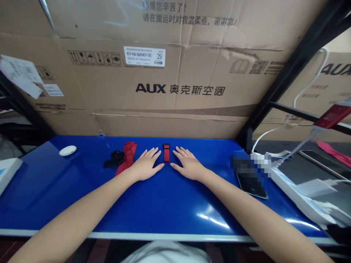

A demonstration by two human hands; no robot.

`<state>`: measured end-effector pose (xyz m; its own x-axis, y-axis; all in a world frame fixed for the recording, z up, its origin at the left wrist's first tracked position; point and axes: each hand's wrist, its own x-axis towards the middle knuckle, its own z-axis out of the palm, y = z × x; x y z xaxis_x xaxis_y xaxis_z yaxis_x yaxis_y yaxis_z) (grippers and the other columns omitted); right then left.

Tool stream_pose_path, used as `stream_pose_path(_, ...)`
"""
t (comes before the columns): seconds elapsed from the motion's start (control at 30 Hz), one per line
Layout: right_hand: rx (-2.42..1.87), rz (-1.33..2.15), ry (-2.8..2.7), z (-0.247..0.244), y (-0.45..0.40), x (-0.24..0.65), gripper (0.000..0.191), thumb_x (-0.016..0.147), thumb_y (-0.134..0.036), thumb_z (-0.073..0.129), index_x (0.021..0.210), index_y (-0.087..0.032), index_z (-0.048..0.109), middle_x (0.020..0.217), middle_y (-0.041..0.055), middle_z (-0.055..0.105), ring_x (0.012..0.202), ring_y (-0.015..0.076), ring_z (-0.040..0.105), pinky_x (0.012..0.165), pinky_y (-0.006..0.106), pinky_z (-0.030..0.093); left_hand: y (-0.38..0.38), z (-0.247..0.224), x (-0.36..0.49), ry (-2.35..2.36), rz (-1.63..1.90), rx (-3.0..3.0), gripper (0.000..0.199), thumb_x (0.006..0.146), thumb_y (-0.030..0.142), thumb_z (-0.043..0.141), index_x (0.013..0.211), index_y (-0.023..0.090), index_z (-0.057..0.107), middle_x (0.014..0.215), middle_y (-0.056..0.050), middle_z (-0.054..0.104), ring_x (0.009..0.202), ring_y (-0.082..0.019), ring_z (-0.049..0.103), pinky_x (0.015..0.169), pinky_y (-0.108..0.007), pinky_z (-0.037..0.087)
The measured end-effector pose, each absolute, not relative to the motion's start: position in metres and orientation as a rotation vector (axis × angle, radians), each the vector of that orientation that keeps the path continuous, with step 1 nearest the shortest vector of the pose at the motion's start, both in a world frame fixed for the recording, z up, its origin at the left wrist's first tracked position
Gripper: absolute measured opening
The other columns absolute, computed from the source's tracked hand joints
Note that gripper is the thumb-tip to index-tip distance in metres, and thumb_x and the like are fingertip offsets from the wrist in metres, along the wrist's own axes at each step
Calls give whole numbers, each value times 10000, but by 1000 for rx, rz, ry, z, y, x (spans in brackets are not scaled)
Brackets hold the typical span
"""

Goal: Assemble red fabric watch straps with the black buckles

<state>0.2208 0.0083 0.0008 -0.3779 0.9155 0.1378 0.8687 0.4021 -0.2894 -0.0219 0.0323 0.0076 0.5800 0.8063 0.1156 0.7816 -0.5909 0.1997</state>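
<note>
Both hands lie palm down on the blue table (167,204), fingers spread and holding nothing. Between them is a short red strap with a black buckle (166,153), its buckle end toward the back; neither hand touches it. My left hand (148,164) rests just left of that strap. Close behind its wrist is a bundle of red straps (128,157), partly covered by the hand and forearm. Beside the bundle sits a small pile of black buckles (116,159), too dark to tell apart. To the right of the short strap lies my right hand (189,163), with its thumb pointing inward.
A printed cardboard panel (109,95) rises along the table's back edge. At left are a white oval object (68,150) and a white box (8,173). A dark phone-like object (252,182), a white power strip (298,193) and cables lie at right, near a black frame post (274,76).
</note>
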Motion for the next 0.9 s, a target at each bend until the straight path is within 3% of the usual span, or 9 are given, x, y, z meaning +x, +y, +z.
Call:
stream_pose_path(0.17,-1567,222,-2390,3,6,220,777,915,-656,321,1502,-146,332,1586,131,231,1473,323,179,1197,483,157,25,8,-18,1503,335,2700,721,902,655,352,1457,198,403,1561,-126,315,1442,-330,258,1165,-475,196)
stream_pose_path(0.3,-1339,91,-2501,6,0,215,616,965,-461,345,1508,-173,316,1582,94,266,1467,310,205,1186,482,193,8,30,-15,2166,510,2506,619,915,547,385,1275,74,557,1335,-275,531,1256,-447,461,988,-555,375)
stream_pose_path(0.37,-1196,51,-2574,7,-3,212,551,969,-332,342,1500,-186,329,1566,82,313,1454,280,249,1175,470,223,2,47,-18,2393,357,2352,587,936,485,340,1179,19,603,1155,-305,616,1085,-432,584,855,-510,459)
stream_pose_path(0.47,-1174,28,-2598,10,-5,210,494,953,-258,365,1435,-168,424,1472,108,462,1366,266,403,1141,452,280,2,66,-28,2407,-94,2171,567,915,503,365,1002,50,695,972,-264,685,928,-386,659,772,-446,493)
stream_pose_path(0.57,-1347,-24,-2537,16,-3,217,404,938,-285,410,1292,-143,545,1290,138,604,1200,276,545,1043,417,380,10,70,-40,2322,-307,2092,550,913,498,367,983,82,720,1031,-248,694,985,-386,652,787,-435,496)
stream_pose_path(0.67,-1635,-52,-2434,24,2,233,355,937,-329,407,1177,-140,587,1168,151,647,1050,288,612,893,393,455,18,67,-45,2310,-318,2024,529,928,446,352,1035,69,707,1115,-254,674,1045,-396,631,820,-445,491)
stream_pose_path(0.9,-2205,-33,-2173,31,14,277,427,917,-324,421,1272,-112,531,1217,184,618,1076,336,617,835,411,465,24,68,-48,2351,-241,1891,463,922,342,397,1175,10,597,1149,-300,636,1091,-400,617,838,-431,484)
